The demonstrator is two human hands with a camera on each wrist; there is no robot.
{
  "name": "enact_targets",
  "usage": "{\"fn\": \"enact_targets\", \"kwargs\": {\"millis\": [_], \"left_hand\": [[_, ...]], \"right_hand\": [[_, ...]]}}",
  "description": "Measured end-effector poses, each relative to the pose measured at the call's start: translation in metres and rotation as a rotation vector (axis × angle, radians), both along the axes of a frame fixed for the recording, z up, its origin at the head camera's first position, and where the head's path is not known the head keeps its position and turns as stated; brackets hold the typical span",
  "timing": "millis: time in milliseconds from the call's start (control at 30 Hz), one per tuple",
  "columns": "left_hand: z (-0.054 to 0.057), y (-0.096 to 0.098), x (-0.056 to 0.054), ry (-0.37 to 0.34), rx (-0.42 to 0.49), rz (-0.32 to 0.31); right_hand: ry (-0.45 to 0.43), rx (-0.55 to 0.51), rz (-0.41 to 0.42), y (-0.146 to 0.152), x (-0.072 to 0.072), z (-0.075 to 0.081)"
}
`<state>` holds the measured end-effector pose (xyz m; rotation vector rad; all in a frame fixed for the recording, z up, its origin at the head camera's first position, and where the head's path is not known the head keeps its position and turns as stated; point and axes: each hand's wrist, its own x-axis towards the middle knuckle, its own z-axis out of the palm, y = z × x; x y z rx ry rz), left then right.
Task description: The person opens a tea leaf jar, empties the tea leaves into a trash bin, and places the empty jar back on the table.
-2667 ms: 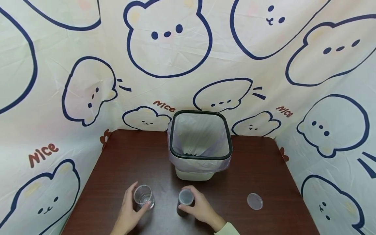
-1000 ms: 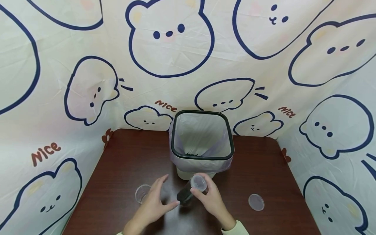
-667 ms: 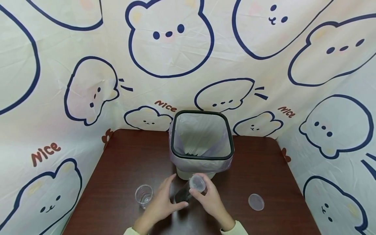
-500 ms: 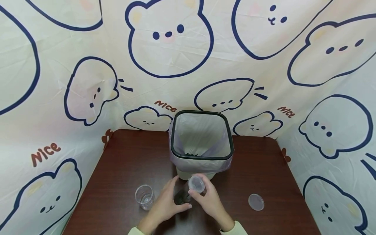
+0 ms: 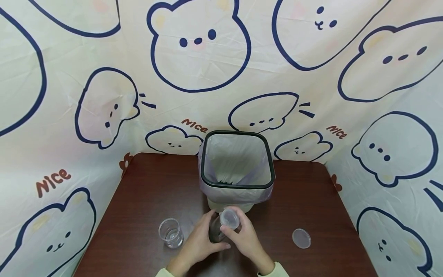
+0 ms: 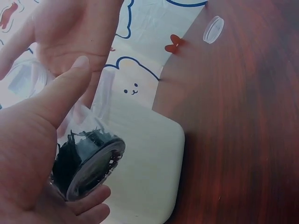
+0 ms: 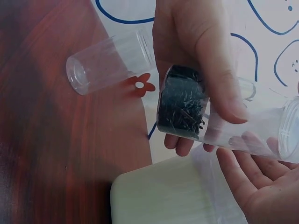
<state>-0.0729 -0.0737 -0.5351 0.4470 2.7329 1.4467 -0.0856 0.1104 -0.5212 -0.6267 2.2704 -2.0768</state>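
Note:
Between both hands, tilted in front of the bin, is a clear plastic jar [image 5: 215, 232] with dark, shredded, dry leaf-like bits in its bottom end. A translucent lid [image 5: 230, 218] caps its upper end. My left hand [image 5: 200, 241] grips the jar's lower body, its thumb lying across the side in the right wrist view. My right hand [image 5: 247, 237] holds the lidded end between thumb and fingers. In the left wrist view, the jar's base [image 6: 96, 165] faces the camera. An open clear jar [image 5: 171, 233] stands to the left of my left hand.
A bin [image 5: 230, 208] with a dark rim and pale bag liner stands behind the hands; some dark bits lie inside it. A loose round clear lid [image 5: 301, 238] lies at the right on the brown table [image 5: 155, 184]. A patterned cloth [image 5: 114, 50] surrounds the table.
My left hand has left the open jar, moved right and taken hold of the filled jar's body. My right hand has lifted and tilted that jar from upright.

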Motion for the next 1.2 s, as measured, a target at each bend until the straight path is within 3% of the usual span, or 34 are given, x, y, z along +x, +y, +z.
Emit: {"fn": "enact_targets", "kwargs": {"millis": [333, 633, 1200], "left_hand": [[-0.0038, 0.0019, 0.0013, -0.027, 0.036, 0.003], [-0.0066, 0.0019, 0.0021, -0.019, 0.054, -0.005], [-0.0050, 0.0098, 0.0023, 0.006, 0.086, -0.007]], "right_hand": [[-0.005, -0.020, -0.005, -0.0016, 0.0018, -0.0017], [-0.121, -0.025, -0.021, -0.0045, 0.0047, 0.0000], [-0.047, -0.256, -0.075, -0.0073, 0.0026, -0.0050]]}}
